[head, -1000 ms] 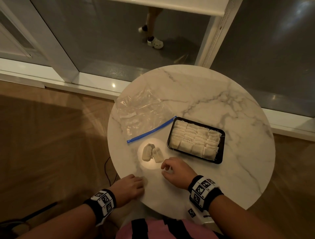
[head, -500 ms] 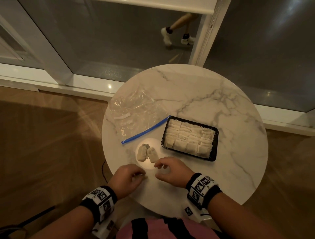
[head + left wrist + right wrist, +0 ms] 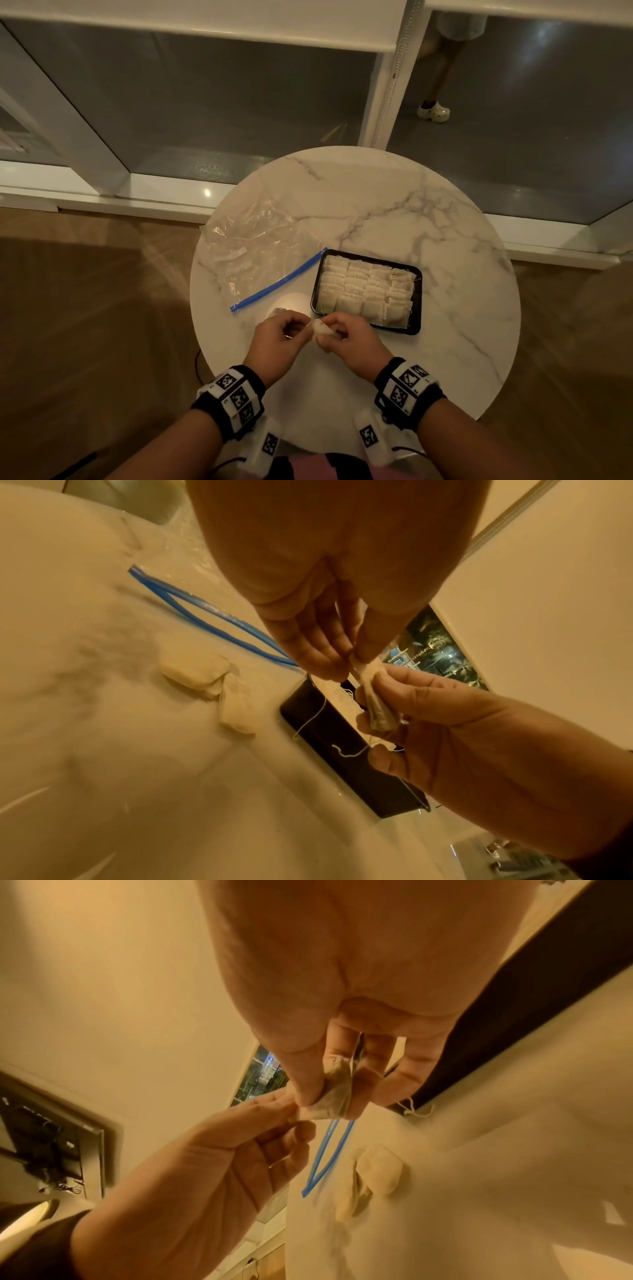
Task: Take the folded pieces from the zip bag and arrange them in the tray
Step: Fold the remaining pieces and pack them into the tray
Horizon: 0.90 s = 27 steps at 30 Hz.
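Observation:
A folded cream piece (image 3: 320,329) with a loose thread is held just above the marble table (image 3: 445,342). My left hand (image 3: 301,329) pinches its left end and my right hand (image 3: 332,334) grips the rest. The wrist views show the same folded piece (image 3: 377,710) (image 3: 329,1099) between both hands. Two more folded pieces (image 3: 205,674) (image 3: 236,710) lie on the table below my left hand. The black tray (image 3: 416,308), packed with several rows of folded pieces, sits just right of my hands. The clear zip bag (image 3: 260,253) with its blue zip strip (image 3: 277,281) lies to the left, its mouth gaping.
The round table is small, with wooden floor (image 3: 85,325) on both sides. Behind it run a white window sill and a glass wall with a white post (image 3: 387,85). Beyond the glass stands a person's leg in a white shoe (image 3: 433,111).
Both hands have moved forward from the table's near edge and come together. They now hold a folded piece between them, lifted off the table. The head view has tilted up.

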### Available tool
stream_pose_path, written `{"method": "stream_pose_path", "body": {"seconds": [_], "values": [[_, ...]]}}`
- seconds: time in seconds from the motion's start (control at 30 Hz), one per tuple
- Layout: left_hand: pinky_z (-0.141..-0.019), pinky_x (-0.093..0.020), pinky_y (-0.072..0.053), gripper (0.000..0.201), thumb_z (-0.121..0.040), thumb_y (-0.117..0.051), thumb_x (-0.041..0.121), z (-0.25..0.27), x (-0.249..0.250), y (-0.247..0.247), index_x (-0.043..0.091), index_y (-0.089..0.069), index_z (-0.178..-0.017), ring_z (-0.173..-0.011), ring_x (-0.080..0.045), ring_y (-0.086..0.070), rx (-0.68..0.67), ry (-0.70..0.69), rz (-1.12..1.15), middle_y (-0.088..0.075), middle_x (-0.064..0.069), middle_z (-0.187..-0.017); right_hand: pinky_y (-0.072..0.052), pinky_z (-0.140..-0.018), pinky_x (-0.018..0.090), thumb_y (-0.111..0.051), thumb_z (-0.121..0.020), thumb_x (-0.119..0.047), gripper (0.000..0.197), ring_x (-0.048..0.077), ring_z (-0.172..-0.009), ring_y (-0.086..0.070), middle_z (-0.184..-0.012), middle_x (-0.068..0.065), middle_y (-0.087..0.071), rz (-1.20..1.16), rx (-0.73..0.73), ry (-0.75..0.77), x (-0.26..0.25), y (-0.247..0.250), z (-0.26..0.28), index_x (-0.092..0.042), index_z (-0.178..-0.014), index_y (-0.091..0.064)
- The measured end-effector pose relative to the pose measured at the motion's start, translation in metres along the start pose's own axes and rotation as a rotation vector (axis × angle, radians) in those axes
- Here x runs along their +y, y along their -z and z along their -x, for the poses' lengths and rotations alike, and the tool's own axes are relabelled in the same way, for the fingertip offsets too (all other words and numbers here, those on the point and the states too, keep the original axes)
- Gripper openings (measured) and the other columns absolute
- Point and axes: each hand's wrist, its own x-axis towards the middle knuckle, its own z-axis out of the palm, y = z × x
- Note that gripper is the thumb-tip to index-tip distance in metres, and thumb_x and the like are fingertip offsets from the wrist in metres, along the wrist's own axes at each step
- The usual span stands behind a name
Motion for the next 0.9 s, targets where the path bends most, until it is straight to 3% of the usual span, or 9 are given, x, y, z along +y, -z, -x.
{"method": "stream_pose_path", "body": {"seconds": [0.13,0.2,0.27,0.37,0.47,0.6,0.73,0.9], "values": [[-0.078,-0.017,-0.055,0.006,-0.090,-0.074,0.022,-0.005,0.011,-0.008,0.026,-0.076,-0.094,-0.083,-0.001,-0.066,-0.035,-0.067,-0.075,-0.071,0.011,-0.088,-0.058,-0.077,0.038,-0.067,-0.085,-0.034,0.018,0.014,-0.079,-0.069,-0.084,0.002,-0.073,-0.013,0.017,0.028,0.000,0.003,0.003,-0.023,-0.099,-0.070],[-0.077,-0.015,-0.054,0.006,-0.091,-0.073,0.023,-0.009,0.016,-0.011,0.024,-0.077,-0.096,-0.083,0.000,-0.066,-0.060,-0.103,-0.106,-0.072,0.013,-0.086,-0.057,-0.075,0.041,-0.064,-0.088,-0.032,0.014,0.013,-0.075,-0.066,-0.082,0.005,-0.072,0.006,0.046,0.032,0.002,0.005,0.003,-0.021,-0.094,-0.070],[-0.080,-0.018,-0.055,0.010,-0.093,-0.070,0.025,-0.016,0.017,-0.013,0.024,-0.076,-0.101,-0.086,0.000,-0.065,-0.061,-0.100,-0.133,-0.073,0.013,-0.089,-0.055,-0.073,0.042,-0.064,-0.090,-0.027,0.009,0.011,-0.072,-0.063,-0.079,0.006,-0.070,0.044,0.079,0.018,0.001,0.009,0.002,-0.022,-0.086,-0.070],[-0.087,-0.024,-0.053,0.019,-0.097,-0.062,0.034,-0.028,0.015,-0.016,0.027,-0.071,-0.111,-0.092,-0.001,-0.062,-0.048,-0.099,-0.305,-0.069,0.014,-0.102,-0.053,-0.073,0.032,-0.067,-0.091,-0.028,0.009,0.009,-0.075,-0.064,-0.078,-0.002,-0.069,0.067,0.133,0.001,-0.002,0.017,0.001,-0.027,-0.083,-0.071],[-0.094,-0.029,-0.048,0.030,-0.100,-0.050,0.043,-0.035,0.012,-0.021,0.027,-0.065,-0.121,-0.106,-0.010,-0.057,-0.110,-0.216,-0.676,-0.062,0.009,-0.120,-0.055,-0.076,0.030,-0.068,-0.089,-0.032,0.008,0.013,-0.081,-0.066,-0.082,-0.004,-0.071,0.083,0.260,0.013,0.004,0.031,-0.010,-0.025,-0.086,-0.072],[-0.105,-0.039,-0.041,0.035,-0.102,-0.043,0.037,-0.043,0.010,-0.034,0.023,-0.056,-0.131,-0.122,-0.019,-0.050,-0.221,-0.371,-0.989,-0.055,0.001,-0.133,-0.055,-0.078,0.029,-0.069,-0.089,-0.019,0.002,0.011,-0.079,-0.065,-0.083,-0.004,-0.070,0.117,0.392,-0.023,0.014,0.047,-0.034,-0.020,-0.091,-0.070],[-0.109,-0.049,-0.031,0.033,-0.101,-0.048,0.034,-0.053,0.007,-0.046,0.022,-0.053,-0.132,-0.125,-0.023,-0.046,-0.296,-0.397,-1.190,-0.055,-0.003,-0.133,-0.051,-0.073,0.027,-0.072,-0.086,-0.013,0.012,0.011,-0.072,-0.060,-0.079,-0.002,-0.064,0.149,0.405,-0.086,0.021,0.054,-0.053,-0.022,-0.093,-0.067],[-0.110,-0.054,-0.028,0.040,-0.099,-0.049,0.026,-0.059,0.003,-0.052,0.020,-0.047,-0.138,-0.127,-0.027,-0.046,-0.349,-0.363,-1.251,-0.056,-0.007,-0.135,-0.050,-0.065,0.023,-0.071,-0.085,-0.011,0.022,0.016,-0.072,-0.063,-0.074,0.003,-0.066,0.223,0.327,-0.151,0.022,0.054,-0.062,-0.031,-0.086,-0.061]]}}
